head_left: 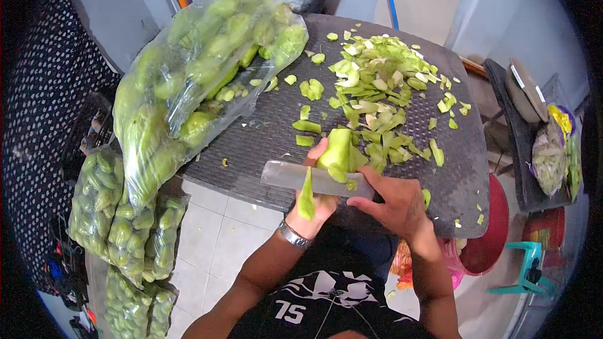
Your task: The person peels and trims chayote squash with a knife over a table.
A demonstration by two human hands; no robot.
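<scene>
Near the front edge of the table, my left hand (318,206) grips a partly peeled chayote (337,149) from below and the side. A watch (293,235) is on that wrist. My right hand (399,199) is closed on the handle of a broad-bladed knife (282,174), its blade pointing left across the near side of the chayote. A long strip of peel (306,198) lies over the blade. The handle is mostly hidden by my fingers. Just beyond the chayote spreads a large heap of peelings (380,75).
A big clear plastic bag of chayotes (188,81) covers the left side of the dark woven-pattern table (251,172). More bagged chayotes (129,235) sit lower left. On the right are a red tub (496,232), a teal stool (524,270) and a dark side table (512,132).
</scene>
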